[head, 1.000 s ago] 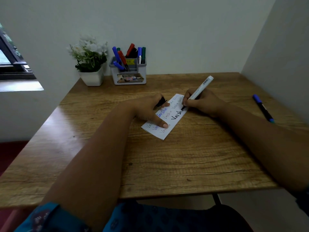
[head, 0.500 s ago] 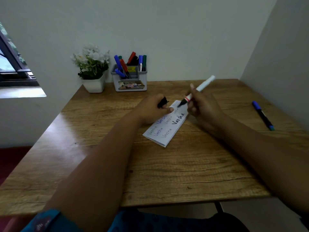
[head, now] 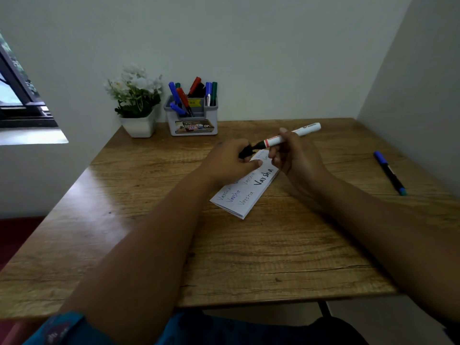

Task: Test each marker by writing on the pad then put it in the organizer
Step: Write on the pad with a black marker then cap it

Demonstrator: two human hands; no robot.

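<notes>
A white pad point(head: 245, 194) with several handwritten words lies in the middle of the wooden table point(head: 249, 245). My right hand point(head: 292, 159) holds a white marker point(head: 288, 136) above the pad, its black tip pointing left. My left hand point(head: 230, 161) holds the black cap point(head: 246, 151) right at that tip, with a finger resting on the pad. A grey organizer point(head: 191, 120) with several blue, red, green and black markers stands at the back of the table. A blue-capped black marker point(head: 389, 171) lies on the table at the right.
A white pot of white flowers point(head: 137, 105) stands left of the organizer. Walls close the table in at the back and right. A window point(head: 15, 95) is at the left.
My right hand lifted the white marker off the pad and turned its tip toward the cap in my left hand. The view shifted slightly downward.
</notes>
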